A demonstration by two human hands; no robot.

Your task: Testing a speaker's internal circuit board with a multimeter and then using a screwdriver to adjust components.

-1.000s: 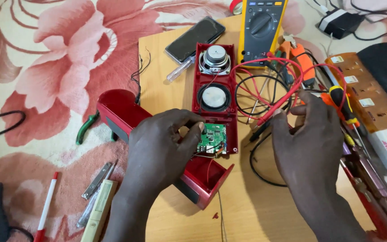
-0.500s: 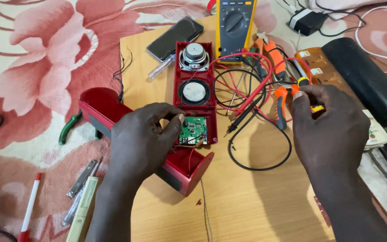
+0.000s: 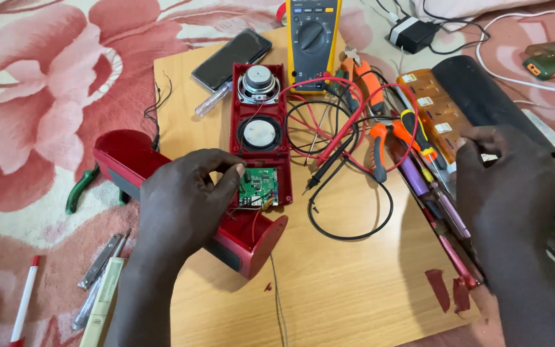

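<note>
**Left hand on the opened red speaker, right hand among the tools**

Both forearms run off the bottom edge; the left hand point(image 3: 184, 205) covers the middle of the red speaker shell point(image 3: 123, 164), so what lies under its palm cannot be seen; the right hand point(image 3: 515, 193) is turned back-up, and its fingertips sit against the row of tools, so whether it pinches anything there cannot be told.

The left hand lies loosely curled over the shell, its forefinger and thumb pressed against the near left corner of the green circuit board point(image 3: 258, 187); the board sits at the near end of the red speaker panel point(image 3: 260, 132), just right of the fingertips; beyond it on the same panel lie two round speaker drivers point(image 3: 259, 85), one behind the other.

Between the two hands a loop of black and red test leads point(image 3: 348, 160) sprawls over the wooden board point(image 3: 354, 289); just left of the right hand lie orange-handled pliers point(image 3: 380, 138) and a purple screwdriver point(image 3: 419, 183).

Farther off, past the panel, stands a yellow multimeter point(image 3: 315, 35), with a dark phone point(image 3: 231, 59) to its left; the multimeter's top is cut off.
</note>
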